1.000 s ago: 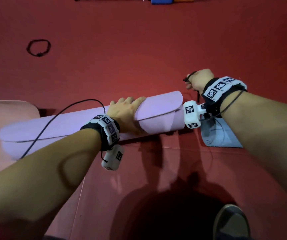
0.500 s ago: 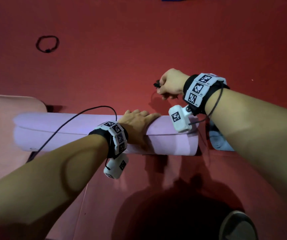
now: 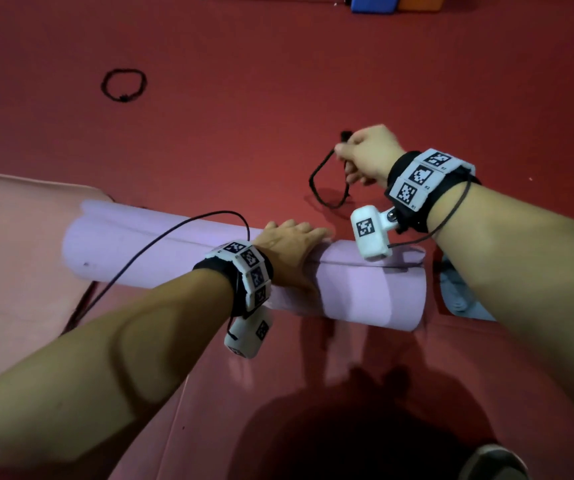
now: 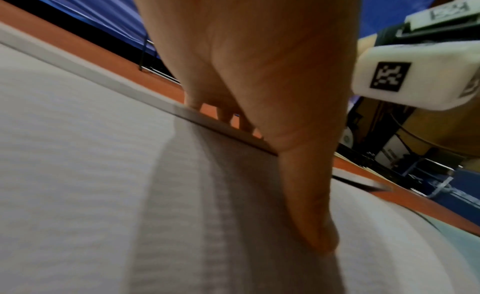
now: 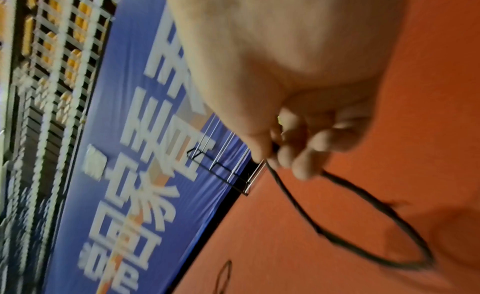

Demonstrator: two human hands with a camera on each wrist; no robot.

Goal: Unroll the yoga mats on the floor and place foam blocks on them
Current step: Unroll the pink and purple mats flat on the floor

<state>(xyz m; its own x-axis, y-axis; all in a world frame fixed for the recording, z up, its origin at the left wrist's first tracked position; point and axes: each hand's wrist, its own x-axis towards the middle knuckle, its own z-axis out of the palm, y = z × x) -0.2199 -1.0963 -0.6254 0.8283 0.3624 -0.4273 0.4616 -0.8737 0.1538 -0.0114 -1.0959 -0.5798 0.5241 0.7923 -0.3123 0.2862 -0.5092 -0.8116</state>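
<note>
Left hand (image 3: 290, 249) lies flat on the soft, springy rolled lilac foam mat (image 3: 365, 289); take its loose edge. Right hand (image 3: 368, 155) pinches a black elastic loop (image 3: 327, 188).

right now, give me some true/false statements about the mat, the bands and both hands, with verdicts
1. The left hand rests on the rolled mat. True.
2. The right hand is empty. False: it grips a black band.
3. A second band lies on the floor. True.
4. The purple mat is fully unrolled. False: it is still a roll.
5. A foam block sits on the purple mat. False: none is on it.
</note>
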